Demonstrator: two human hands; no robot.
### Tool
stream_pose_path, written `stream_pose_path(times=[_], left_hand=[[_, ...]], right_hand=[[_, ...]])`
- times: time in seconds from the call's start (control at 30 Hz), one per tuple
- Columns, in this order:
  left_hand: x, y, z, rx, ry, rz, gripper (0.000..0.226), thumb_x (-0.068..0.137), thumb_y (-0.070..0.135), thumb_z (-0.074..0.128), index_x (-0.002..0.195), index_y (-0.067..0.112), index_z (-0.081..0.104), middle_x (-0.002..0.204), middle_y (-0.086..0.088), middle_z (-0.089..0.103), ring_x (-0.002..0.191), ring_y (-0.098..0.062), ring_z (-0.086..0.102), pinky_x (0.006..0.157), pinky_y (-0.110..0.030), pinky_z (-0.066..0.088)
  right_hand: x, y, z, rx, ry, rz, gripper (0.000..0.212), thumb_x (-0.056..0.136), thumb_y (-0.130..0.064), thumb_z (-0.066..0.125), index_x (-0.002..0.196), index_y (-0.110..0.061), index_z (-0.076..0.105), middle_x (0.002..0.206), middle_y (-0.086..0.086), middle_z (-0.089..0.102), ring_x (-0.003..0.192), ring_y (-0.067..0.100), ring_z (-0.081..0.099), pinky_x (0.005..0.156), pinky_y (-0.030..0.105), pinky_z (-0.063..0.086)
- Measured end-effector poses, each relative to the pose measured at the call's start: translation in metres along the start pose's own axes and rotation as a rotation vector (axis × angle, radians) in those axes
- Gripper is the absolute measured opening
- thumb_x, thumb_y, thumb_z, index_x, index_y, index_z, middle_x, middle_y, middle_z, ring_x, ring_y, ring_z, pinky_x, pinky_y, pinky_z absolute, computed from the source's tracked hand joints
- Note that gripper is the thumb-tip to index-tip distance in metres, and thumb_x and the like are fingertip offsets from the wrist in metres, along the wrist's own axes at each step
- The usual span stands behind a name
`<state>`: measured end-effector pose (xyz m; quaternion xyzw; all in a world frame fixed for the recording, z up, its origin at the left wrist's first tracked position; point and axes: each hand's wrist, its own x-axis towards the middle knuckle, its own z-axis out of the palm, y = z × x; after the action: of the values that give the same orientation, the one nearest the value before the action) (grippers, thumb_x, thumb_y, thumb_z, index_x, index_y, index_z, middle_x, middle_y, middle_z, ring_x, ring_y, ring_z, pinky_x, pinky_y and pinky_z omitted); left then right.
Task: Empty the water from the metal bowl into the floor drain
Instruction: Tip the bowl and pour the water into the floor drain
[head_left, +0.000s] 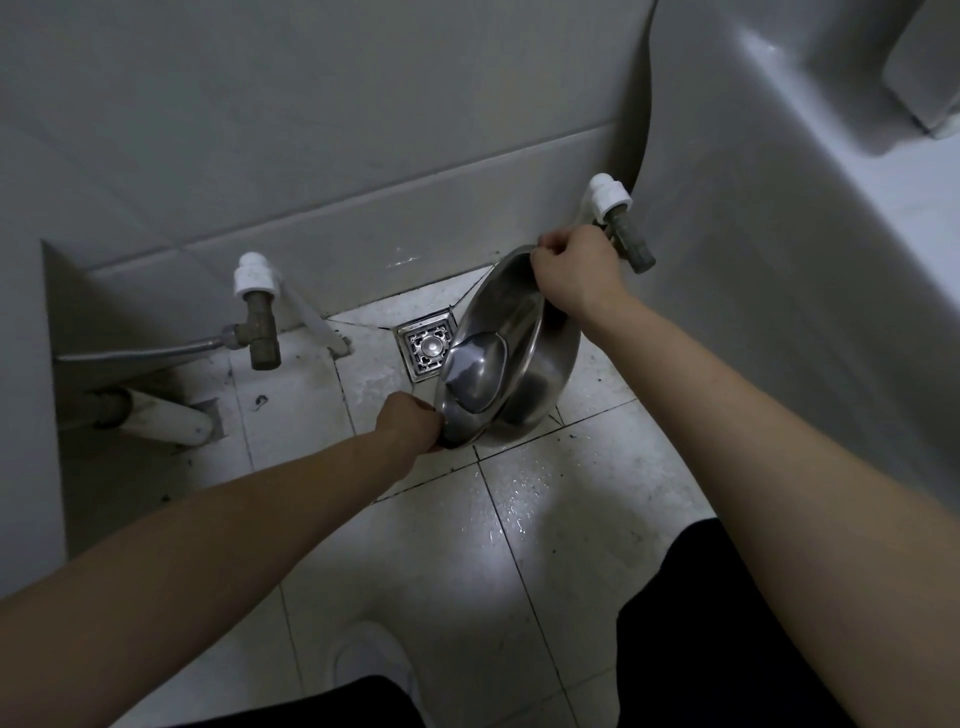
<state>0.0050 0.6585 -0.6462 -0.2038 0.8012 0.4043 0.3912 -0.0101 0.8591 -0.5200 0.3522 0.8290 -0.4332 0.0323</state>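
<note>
A shiny metal bowl (511, 358) is tipped steeply on its side, its open face turned left toward the square metal floor drain (425, 347). The bowl's lower lip hangs just right of the drain grate. My left hand (410, 422) grips the near rim at the bottom. My right hand (576, 270) grips the far rim at the top. Some water still pools in the lowest part of the bowl's inside. The tiles around the drain look wet.
A brass valve with a white fitting (258, 312) and a hose juts from the left wall. Another valve (621, 223) sticks out behind my right hand. A white basin or tub (779, 234) rises on the right. My shoe (371, 665) stands on the wet tiled floor.
</note>
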Motion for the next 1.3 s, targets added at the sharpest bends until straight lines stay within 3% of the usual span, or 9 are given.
stream_pose_path(times=[0.2, 0.33, 0.53, 0.67, 1.3], left_hand=[[-0.0028, 0.0005, -0.0001, -0.008, -0.012, -0.012, 0.020, 0.088, -0.005, 0.064, 0.107, -0.010, 0.066, 0.107, -0.028, 0.067, 0.097, -0.041, 0.068, 0.080, -0.046, 0.061], [-0.0034, 0.0016, -0.0004, -0.012, -0.001, -0.016, 0.019, 0.089, -0.005, 0.063, 0.107, -0.010, 0.066, 0.108, -0.028, 0.067, 0.097, -0.041, 0.069, 0.081, -0.048, 0.060], [-0.0036, 0.0017, 0.0019, -0.014, 0.007, -0.010, 0.019, 0.088, -0.006, 0.063, 0.105, -0.014, 0.066, 0.105, -0.029, 0.068, 0.097, -0.040, 0.069, 0.084, -0.050, 0.059], [-0.0042, 0.0012, 0.0041, -0.012, 0.011, -0.015, 0.019, 0.086, -0.006, 0.065, 0.103, -0.015, 0.067, 0.104, -0.029, 0.070, 0.098, -0.039, 0.069, 0.087, -0.051, 0.058], [-0.0017, 0.0023, 0.0044, -0.069, 0.018, -0.027, 0.018, 0.091, -0.005, 0.058, 0.105, -0.014, 0.065, 0.107, -0.030, 0.067, 0.097, -0.043, 0.068, 0.082, -0.052, 0.059]], right_hand=[[0.0023, 0.0000, 0.0018, -0.022, 0.002, -0.028, 0.034, 0.098, -0.015, 0.053, 0.126, -0.003, 0.069, 0.133, 0.011, 0.068, 0.128, 0.030, 0.059, 0.112, 0.038, 0.045], [0.0018, 0.0005, 0.0023, -0.032, 0.018, -0.052, 0.034, 0.098, -0.013, 0.052, 0.121, 0.006, 0.068, 0.126, 0.019, 0.070, 0.122, 0.034, 0.062, 0.107, 0.039, 0.047], [0.0021, -0.0024, 0.0027, -0.091, -0.001, -0.094, 0.036, 0.097, -0.015, 0.051, 0.121, 0.006, 0.068, 0.123, 0.023, 0.070, 0.116, 0.037, 0.064, 0.104, 0.047, 0.051], [0.0023, -0.0045, 0.0034, -0.132, 0.008, -0.116, 0.033, 0.095, -0.017, 0.051, 0.113, 0.003, 0.071, 0.110, 0.020, 0.074, 0.107, 0.036, 0.067, 0.098, 0.044, 0.054], [-0.0023, -0.0092, 0.0011, -0.131, -0.006, -0.137, 0.036, 0.098, -0.018, 0.050, 0.121, 0.002, 0.069, 0.122, 0.019, 0.071, 0.116, 0.035, 0.064, 0.103, 0.047, 0.051]])
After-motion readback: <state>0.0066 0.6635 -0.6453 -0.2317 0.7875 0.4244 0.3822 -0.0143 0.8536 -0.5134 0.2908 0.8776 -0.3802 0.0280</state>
